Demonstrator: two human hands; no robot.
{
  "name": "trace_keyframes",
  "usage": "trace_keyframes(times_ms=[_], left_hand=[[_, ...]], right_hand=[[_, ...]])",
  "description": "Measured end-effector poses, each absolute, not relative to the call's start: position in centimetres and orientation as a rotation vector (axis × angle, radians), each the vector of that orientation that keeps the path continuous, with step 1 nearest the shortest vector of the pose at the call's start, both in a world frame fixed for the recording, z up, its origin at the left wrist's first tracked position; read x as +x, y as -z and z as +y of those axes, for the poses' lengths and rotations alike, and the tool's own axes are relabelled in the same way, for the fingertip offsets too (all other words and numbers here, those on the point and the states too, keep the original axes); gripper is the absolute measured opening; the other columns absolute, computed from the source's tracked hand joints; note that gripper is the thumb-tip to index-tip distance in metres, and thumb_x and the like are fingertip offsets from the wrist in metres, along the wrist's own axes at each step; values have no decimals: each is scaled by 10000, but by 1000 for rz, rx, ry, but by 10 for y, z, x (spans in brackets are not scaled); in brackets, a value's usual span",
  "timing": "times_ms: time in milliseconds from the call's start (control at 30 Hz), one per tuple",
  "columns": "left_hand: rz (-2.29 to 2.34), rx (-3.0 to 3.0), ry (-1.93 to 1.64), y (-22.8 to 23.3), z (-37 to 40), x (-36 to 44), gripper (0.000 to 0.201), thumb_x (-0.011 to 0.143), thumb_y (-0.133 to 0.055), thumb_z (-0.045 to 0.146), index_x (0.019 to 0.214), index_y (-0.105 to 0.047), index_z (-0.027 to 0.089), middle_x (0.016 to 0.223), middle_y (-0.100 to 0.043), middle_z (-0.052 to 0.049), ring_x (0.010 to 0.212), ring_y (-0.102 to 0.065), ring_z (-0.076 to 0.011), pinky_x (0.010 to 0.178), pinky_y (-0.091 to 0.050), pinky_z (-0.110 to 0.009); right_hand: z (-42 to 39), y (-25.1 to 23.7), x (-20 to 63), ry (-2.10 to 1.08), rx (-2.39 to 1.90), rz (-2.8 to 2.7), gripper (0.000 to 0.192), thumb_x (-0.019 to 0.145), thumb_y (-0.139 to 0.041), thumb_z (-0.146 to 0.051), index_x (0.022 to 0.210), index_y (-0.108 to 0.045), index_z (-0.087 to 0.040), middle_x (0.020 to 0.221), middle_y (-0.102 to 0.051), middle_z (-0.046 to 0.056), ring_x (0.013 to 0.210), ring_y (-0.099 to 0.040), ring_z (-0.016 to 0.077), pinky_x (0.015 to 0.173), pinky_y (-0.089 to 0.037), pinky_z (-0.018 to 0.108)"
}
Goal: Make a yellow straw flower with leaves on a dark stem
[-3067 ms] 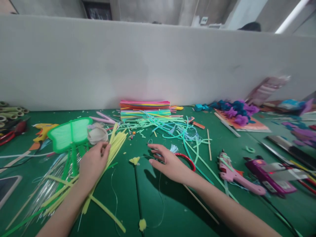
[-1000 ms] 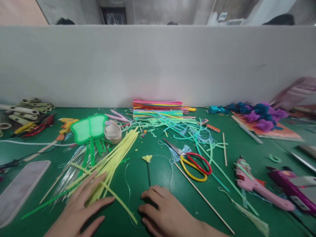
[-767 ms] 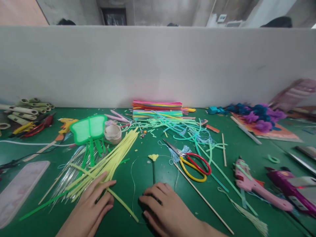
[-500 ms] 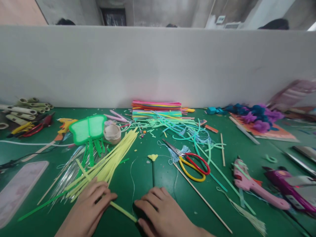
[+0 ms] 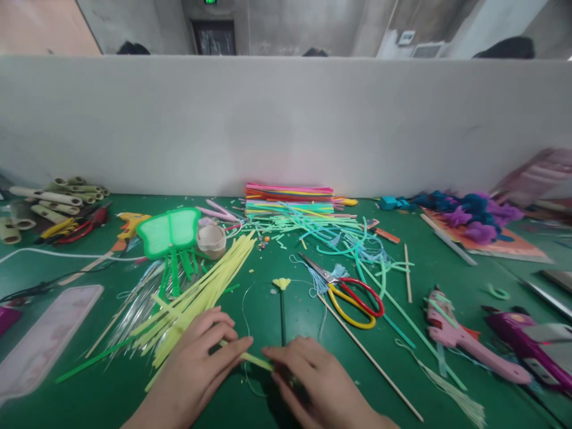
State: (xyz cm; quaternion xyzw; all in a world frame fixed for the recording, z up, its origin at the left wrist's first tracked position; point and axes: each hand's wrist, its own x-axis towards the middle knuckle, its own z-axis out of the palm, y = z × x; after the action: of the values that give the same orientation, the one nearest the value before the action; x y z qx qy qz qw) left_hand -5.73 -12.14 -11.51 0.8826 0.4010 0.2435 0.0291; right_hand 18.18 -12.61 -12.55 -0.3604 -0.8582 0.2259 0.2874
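Between my hands, low in the middle of the view, runs a yellow pipe cleaner (image 5: pixel 256 360). My left hand (image 5: pixel 203 360) pinches it along its length, with the fingers bent over it. At its right end my right hand (image 5: pixel 315 375) grips with thumb and fingertips; part of that tip is hidden. Just beyond the right hand lies a small yellow flower-like piece (image 5: pixel 281 283) on a thin dark stem (image 5: pixel 283 319). A fine clear thread (image 5: pixel 245 313) curves across the table around it. Left of my left hand spreads a bundle of yellow pipe cleaners (image 5: pixel 223 268).
Scissors (image 5: pixel 353 298) and a thin wooden stick (image 5: pixel 370 357) lie to the right, near a pink glue gun (image 5: pixel 469 345). A green butterfly-shaped piece (image 5: pixel 170 232) and a tape roll (image 5: pixel 211 239) sit at left. Coloured pipe cleaners (image 5: pixel 288 196) lie before the white partition (image 5: pixel 286 119).
Both hands have shifted slightly right in the view and are closer together, with less of the yellow pipe cleaner showing between them. The whole scene has also shifted a little right.
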Motion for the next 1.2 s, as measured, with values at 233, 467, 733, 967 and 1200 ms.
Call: trace_keyframes(times_ms=[233,467,733,967,1200], left_hand=[[1235,2647,-756,95,-120,-69,212,920,-544,204,1069,-686,253,818,-668,-30,966,-565,-203,832,-492,-343],[1271,2517,-844,94,-117,-76,168,907,-571,226,995,-712,244,864,-709,-23,1001,-556,-207,861,-485,-339],[1480,2291,-903,107,-113,-71,176,900,-561,320,865,-724,262,904,-710,-23,972,-597,-211,839,-506,-340],[1530,2016,-773,116,-118,-55,235,903,-526,364,836,-731,270,1011,-696,-33,1004,-626,-211,870,-502,-333],[1415,1751,-762,108,-140,-9,339,896,-520,421,679,-691,224,947,-690,-47,973,-644,-200,837,-502,-281]], right_hand=[[-121,104,239,-669,-1199,-2018,175,919,-510,-245,994,-666,-267,927,-693,31,836,-652,164,739,-524,275],[-127,96,300,-717,-1507,-1740,218,795,-645,-450,871,-733,-266,906,-727,36,847,-675,216,749,-539,281],[-136,104,314,-864,-1609,-1280,376,604,-766,-534,803,-762,-215,756,-706,61,691,-638,192,614,-523,226],[-136,119,315,-1033,-1213,-696,385,572,-837,-459,889,-735,-265,756,-687,28,697,-630,147,665,-531,211],[-143,112,251,-1337,-1030,-912,366,770,-714,-435,1092,-677,-264,836,-665,36,679,-585,127,637,-491,237]])
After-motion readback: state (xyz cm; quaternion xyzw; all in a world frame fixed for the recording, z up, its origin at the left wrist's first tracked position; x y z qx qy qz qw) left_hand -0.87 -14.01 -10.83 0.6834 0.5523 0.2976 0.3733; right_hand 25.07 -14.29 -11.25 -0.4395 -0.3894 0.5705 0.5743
